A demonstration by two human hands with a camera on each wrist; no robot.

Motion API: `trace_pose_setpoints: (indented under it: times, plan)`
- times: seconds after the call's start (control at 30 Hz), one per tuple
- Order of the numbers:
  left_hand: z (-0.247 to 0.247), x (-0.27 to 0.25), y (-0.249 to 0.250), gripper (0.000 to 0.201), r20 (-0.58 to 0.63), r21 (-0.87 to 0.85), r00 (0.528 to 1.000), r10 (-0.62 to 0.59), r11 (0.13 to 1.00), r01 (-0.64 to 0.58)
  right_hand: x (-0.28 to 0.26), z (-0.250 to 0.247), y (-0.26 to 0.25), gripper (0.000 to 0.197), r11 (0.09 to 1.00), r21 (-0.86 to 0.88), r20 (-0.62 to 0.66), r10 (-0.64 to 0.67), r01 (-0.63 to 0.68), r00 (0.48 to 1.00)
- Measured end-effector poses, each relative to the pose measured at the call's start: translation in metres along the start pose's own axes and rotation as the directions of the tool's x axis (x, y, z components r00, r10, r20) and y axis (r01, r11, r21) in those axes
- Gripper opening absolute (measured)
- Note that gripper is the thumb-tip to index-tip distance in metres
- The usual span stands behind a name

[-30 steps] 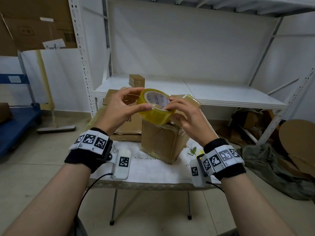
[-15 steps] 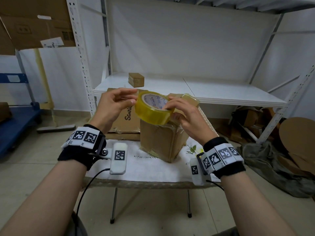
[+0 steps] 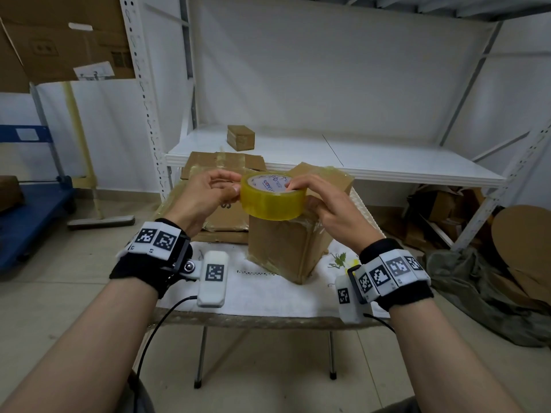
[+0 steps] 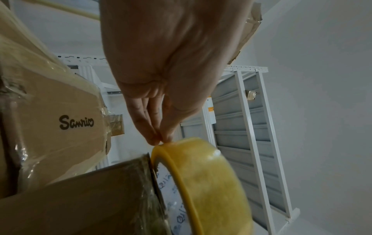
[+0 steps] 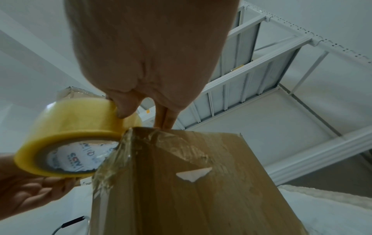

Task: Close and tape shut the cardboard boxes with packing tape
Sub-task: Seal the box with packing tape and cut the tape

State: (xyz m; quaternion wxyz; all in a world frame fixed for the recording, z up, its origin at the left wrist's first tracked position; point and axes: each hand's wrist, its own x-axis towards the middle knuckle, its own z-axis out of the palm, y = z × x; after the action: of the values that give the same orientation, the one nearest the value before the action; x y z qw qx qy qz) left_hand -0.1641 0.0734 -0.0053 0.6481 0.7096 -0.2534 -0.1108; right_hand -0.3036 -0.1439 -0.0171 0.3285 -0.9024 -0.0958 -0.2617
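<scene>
A roll of yellowish clear packing tape hovers just over the top of a brown cardboard box, which is wrapped in shiny tape and stands on a small table. My right hand grips the roll with the thumb on its outer face and the fingers in the core. My left hand pinches at the roll's left rim with thumb and fingertips together. Whether a loose tape end lies in that pinch is hidden. The roll sits against the box's upper corner.
The table carries a white cloth. Behind the box lies a bigger taped carton printed "Sanrio". A white metal shelf with a small box stands behind. Cardboard scraps lie at the right, a blue cart at the left.
The roll has tipped flatter and dropped closer to the box top. My left hand went from cradling the roll to pinching at its left rim. The right hand's grip is unchanged.
</scene>
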Motion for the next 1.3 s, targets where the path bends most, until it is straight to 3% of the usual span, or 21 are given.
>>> trace_pose_setpoints:
  times: [0.23,0.37,0.53,0.67,0.8,1.0,1.17,1.3]
  plan:
    - [0.016,-0.007,0.004,0.016,0.060,0.064,0.998,-0.027,0.998,0.023,0.001,0.008,-0.002,0.038,0.999,0.048,-0.011,0.017,-0.017,1.000]
    - [0.021,-0.008,0.002,0.019,0.056,0.080,0.998,-0.009,0.997,0.005,0.002,0.011,-0.007,0.029,0.991,0.063,0.024,0.118,-0.119,0.993]
    - [0.026,-0.007,0.000,0.019,0.046,0.076,0.999,0.000,0.997,-0.004,0.003,0.014,-0.001,0.058,0.993,-0.016,0.101,0.115,-0.114,0.988]
    - [0.022,-0.008,0.002,0.018,0.044,0.027,0.999,0.023,0.999,-0.024,0.004,0.012,0.001,0.058,0.994,0.002,0.056,0.112,-0.112,0.992]
    - [0.014,-0.006,0.001,0.025,0.098,-0.095,0.995,-0.020,0.995,0.030,0.004,0.011,0.003,0.056,0.994,0.014,0.043,0.108,-0.109,0.993]
    - [0.011,-0.004,-0.003,0.034,0.036,-0.183,0.998,-0.058,0.981,0.063,0.004,0.011,0.004,0.057,0.993,0.025,0.037,0.112,-0.113,0.993]
    - [0.010,-0.001,-0.006,0.031,0.004,-0.189,0.998,-0.061,0.980,0.061,0.003,0.011,0.004,0.065,0.994,0.040,-0.003,0.107,-0.106,0.994]
    - [0.012,-0.003,-0.005,0.025,0.040,-0.069,0.999,-0.014,0.997,0.017,0.003,0.011,0.003,0.061,0.995,0.011,-0.020,0.099,-0.099,0.995]
